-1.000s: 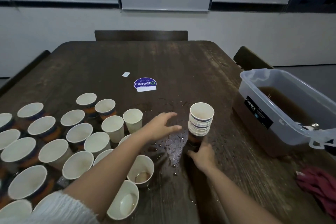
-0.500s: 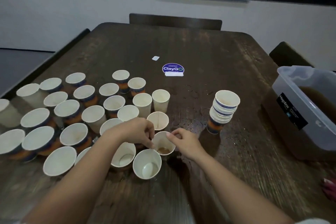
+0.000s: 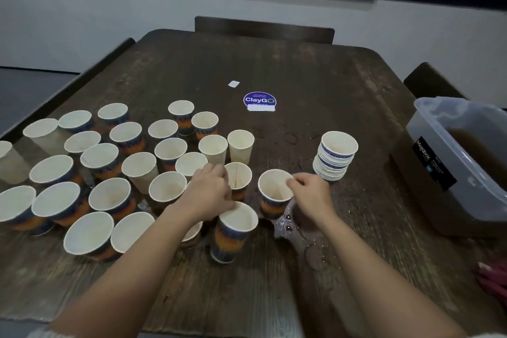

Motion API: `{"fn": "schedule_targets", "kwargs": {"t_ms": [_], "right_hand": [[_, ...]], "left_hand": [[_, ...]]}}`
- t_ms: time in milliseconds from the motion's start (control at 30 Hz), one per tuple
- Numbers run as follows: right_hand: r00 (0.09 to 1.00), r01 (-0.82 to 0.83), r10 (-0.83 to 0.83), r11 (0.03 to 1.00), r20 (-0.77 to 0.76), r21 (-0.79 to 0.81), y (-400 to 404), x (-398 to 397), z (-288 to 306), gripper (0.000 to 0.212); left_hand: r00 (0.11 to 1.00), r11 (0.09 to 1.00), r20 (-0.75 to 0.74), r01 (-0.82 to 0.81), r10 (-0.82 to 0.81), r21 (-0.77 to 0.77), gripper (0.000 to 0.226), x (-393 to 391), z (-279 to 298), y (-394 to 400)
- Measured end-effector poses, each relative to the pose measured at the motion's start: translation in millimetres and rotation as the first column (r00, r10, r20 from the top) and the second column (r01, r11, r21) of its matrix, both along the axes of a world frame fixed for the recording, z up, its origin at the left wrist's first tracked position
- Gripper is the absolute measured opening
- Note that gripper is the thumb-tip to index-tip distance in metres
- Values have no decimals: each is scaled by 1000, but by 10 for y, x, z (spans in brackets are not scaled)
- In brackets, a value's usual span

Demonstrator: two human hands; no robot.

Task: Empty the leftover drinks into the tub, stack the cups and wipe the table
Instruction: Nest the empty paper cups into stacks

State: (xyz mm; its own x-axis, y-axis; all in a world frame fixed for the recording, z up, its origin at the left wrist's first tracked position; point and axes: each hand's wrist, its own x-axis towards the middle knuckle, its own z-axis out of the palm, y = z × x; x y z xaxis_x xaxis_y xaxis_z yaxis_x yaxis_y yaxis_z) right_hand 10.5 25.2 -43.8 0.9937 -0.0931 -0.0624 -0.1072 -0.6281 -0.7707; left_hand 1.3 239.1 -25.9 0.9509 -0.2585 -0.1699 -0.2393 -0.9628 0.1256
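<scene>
Paper cups [image 3: 104, 195], white inside with blue-and-orange sleeves: several dozen, upright, crowded on the left half of the dark wooden surface [image 3: 315, 71], probably grouped there to be within easy reach for emptying.

Stack of cups [image 3: 336, 156]: nested, upright, standing between the loose cups and the tub, apparently a collecting point close to both.

Tub [image 3: 439, 151]: clear plastic, at the right edge of the surface, part filled with brown liquid; near enough for pouring without carrying far.

Right hand [image 3: 311, 195]: grip pinches the near rim of one cup [image 3: 274, 195] by thumb and fingertips, a hold that keeps fingers off the wet wall.

Left hand [image 3: 208, 195]: fingers curled, lying among the cups with its fingertips at the rim of a nearer cup [image 3: 236, 230]; whether the grip holds that cup cannot be told.

Spilled drops [image 3: 290, 223]: on the surface beside the right hand's cup, still to be wiped.

Red cloth [image 3: 493, 280]: at the right edge, likely kept for that wiping.

Round sticker [image 3: 259, 100]: mid-surface.
</scene>
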Motion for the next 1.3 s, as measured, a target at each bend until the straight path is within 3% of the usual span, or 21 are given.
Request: {"fn": "schedule_targets", "kwargs": {"t_ms": [233, 433, 733, 933, 1133, 1200, 1300], "right_hand": [[911, 278, -333, 932, 243, 234, -216, 46, 290, 33], [892, 313, -394, 892, 223, 326, -309, 64, 251, 35], [932, 278, -321, 931, 168, 237, -258, 95, 41, 40], [939, 220, -268, 950, 217, 222, -143, 134, 56, 39], [998, 4, 11, 973, 65, -229, -76, 247, -269, 32], [997, -68, 75, 964, 19, -255, -32, 246, -363, 33], [992, -123, 119, 978, -36, -170, -4, 257, -488, 41]], "left_hand": [[986, 995, 138, -93, 95, -25, 37, 198, -163, -529], [979, 985, 115, -164, 169, -50, 41, 337, -261, -690], [954, 940, 160, -202, 252, -275, 38, 255, -354, -600], [952, 938, 157, -211, 261, -276, 35, 277, -438, -565], [945, 879, 94, -252, 314, -406, 57, 273, -366, -588], [952, 901, 107, -231, 287, -367, 57, 273, -368, -595], [961, 960, 145, -206, 235, -190, 45, 283, -436, -592]]}}
